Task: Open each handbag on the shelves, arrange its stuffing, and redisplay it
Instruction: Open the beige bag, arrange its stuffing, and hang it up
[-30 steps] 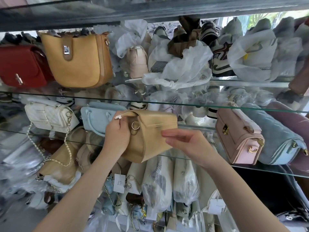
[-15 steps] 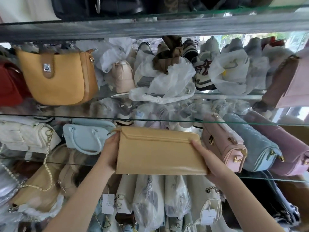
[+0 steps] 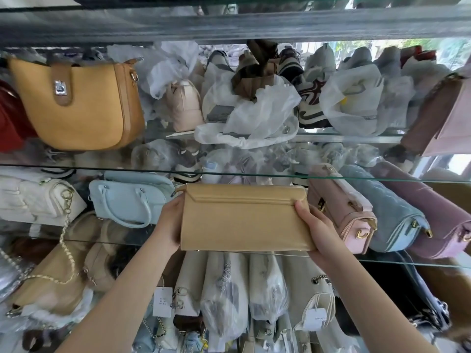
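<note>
A tan rectangular flap handbag [image 3: 244, 217] stands lengthwise on the middle glass shelf [image 3: 382, 262], its flap closed. My left hand [image 3: 170, 222] grips its left end and my right hand [image 3: 318, 233] grips its right end, thumb on the front. It sits between a light blue handbag [image 3: 130, 200] on the left and a pink handbag [image 3: 344, 207] on the right. The fingers behind the bag are hidden.
A mustard bag [image 3: 79, 105] and a red bag [image 3: 10, 118] stand on the upper shelf, with plastic-wrapped bags [image 3: 254, 115] behind. A white quilted bag [image 3: 38, 197], a blue quilted bag [image 3: 390, 215] and a mauve bag [image 3: 438, 217] share the middle shelf. Wrapped bags with tags [image 3: 224, 296] hang below.
The tan bag was turned from end-on to lengthwise and set on the middle shelf. My right hand moved from its front to its right end. The view shifted upward.
</note>
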